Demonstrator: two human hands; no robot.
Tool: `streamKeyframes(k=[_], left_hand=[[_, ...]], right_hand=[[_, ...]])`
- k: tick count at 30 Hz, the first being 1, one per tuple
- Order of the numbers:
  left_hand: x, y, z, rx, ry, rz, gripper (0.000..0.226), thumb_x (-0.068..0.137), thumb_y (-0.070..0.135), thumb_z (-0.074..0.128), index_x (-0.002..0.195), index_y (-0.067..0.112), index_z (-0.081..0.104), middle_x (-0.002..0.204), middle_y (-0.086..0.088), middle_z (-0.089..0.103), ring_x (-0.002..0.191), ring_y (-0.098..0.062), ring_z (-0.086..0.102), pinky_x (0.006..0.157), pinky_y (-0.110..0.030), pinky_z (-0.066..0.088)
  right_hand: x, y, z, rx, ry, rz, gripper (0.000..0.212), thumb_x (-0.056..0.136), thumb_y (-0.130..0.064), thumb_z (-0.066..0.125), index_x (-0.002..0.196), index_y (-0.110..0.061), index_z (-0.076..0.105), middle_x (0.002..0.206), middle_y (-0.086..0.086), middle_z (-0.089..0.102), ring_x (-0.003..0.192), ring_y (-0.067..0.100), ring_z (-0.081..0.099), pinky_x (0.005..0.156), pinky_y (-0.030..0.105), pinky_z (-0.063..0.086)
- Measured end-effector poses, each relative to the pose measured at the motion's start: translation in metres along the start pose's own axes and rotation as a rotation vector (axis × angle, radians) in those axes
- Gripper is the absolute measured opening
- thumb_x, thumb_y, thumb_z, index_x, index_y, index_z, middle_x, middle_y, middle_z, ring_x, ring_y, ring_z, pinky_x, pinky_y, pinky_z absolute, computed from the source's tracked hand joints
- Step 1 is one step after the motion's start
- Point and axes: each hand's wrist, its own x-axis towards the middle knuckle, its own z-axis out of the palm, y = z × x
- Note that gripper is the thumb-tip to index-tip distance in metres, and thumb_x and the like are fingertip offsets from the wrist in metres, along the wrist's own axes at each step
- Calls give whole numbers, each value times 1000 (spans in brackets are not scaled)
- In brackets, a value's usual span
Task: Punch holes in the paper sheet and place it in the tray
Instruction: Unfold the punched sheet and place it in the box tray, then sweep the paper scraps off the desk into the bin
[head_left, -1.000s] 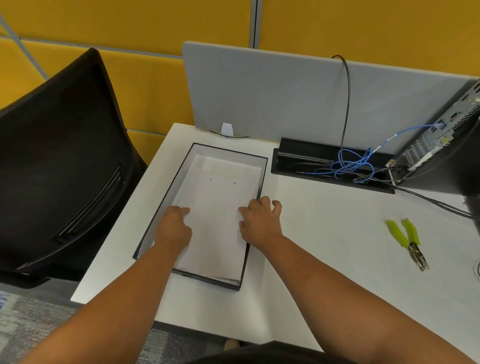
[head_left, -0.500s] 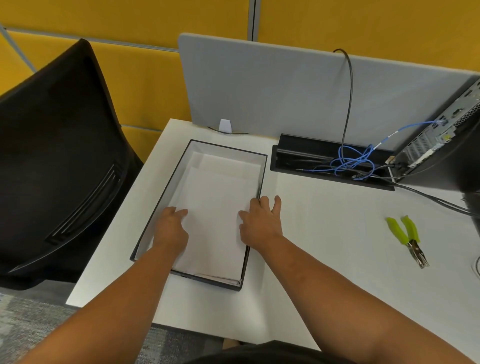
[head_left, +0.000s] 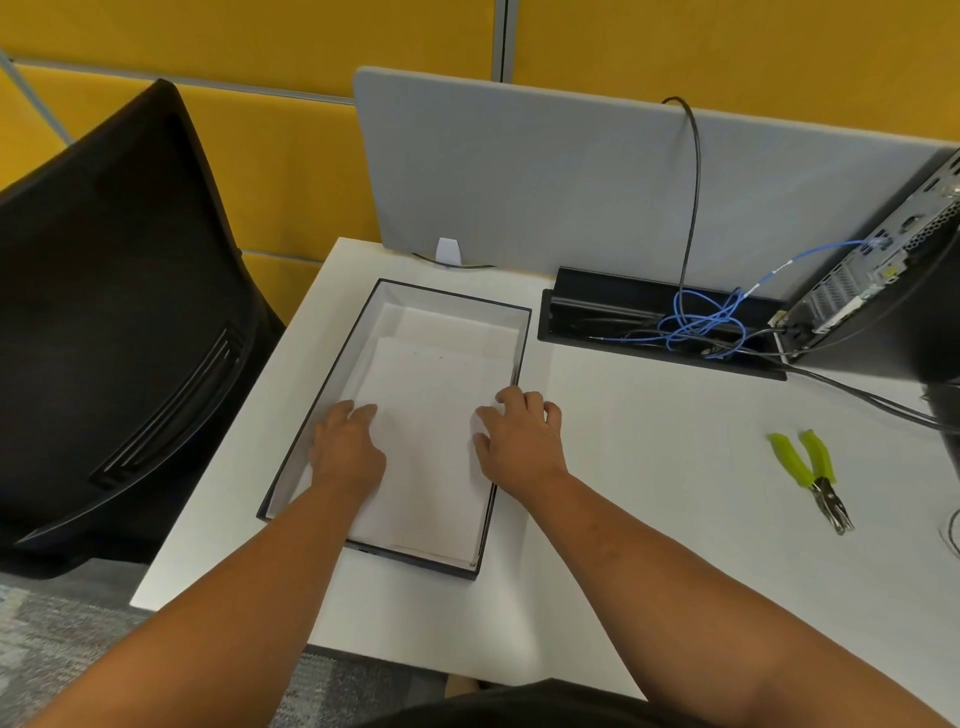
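In the tray (head_left: 511, 364), slid the paper sheet (head_left: 426, 441) nearer over the last second, left hand (head_left: 347, 448) and right hand (head_left: 519, 441) both flat on it, fingers loose, gripping nothing; seemingly just squared up, placement nearly done. Counted: one tray, apparently one sheet, two faint holes, one green-handled punch (head_left: 813, 477) idle far right on the table (head_left: 649, 493).
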Motion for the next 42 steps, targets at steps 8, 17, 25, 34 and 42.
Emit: streamKeyframes(k=[8, 17, 25, 34, 42], left_hand=[[-1, 29, 5, -70, 12, 68, 61, 85, -7, 49, 143, 13, 45, 143, -13, 45, 132, -30, 41, 109, -39, 37], [-14, 86, 23, -136, 45, 146, 49, 91, 3, 55, 138, 15, 51, 134, -11, 54, 122, -29, 52, 105, -40, 42], [-35, 146, 49, -141, 87, 231, 42, 92, 6, 58, 133, 15, 57, 129, -11, 59, 114, -29, 59, 99, -40, 48], [-63, 197, 89, -139, 57, 287, 40, 90, 4, 55, 128, 16, 61, 123, -9, 62, 112, -26, 60, 96, -42, 50], [-86, 221, 134, -126, -49, 235, 39, 93, 11, 55, 131, 18, 57, 137, -9, 52, 123, -28, 52, 105, -43, 43]], right_hand=[[-5, 15, -9, 131, 98, -7, 37, 94, -28, 53, 129, -19, 58, 132, 8, 51, 121, 28, 45, 101, 40, 33], [-26, 66, -25, 162, 141, 93, 38, 95, -26, 51, 132, -18, 56, 137, 10, 50, 125, 28, 43, 105, 38, 32], [-54, 124, -34, 182, 137, 207, 35, 94, -21, 53, 128, -13, 60, 132, 12, 53, 119, 31, 50, 99, 40, 39], [-92, 198, -36, 211, 94, 297, 35, 95, -18, 50, 128, -10, 59, 133, 12, 51, 115, 30, 50, 97, 37, 42], [-119, 264, -32, 248, 3, 341, 35, 95, -16, 48, 127, -6, 56, 134, 15, 48, 119, 33, 46, 101, 37, 39]])
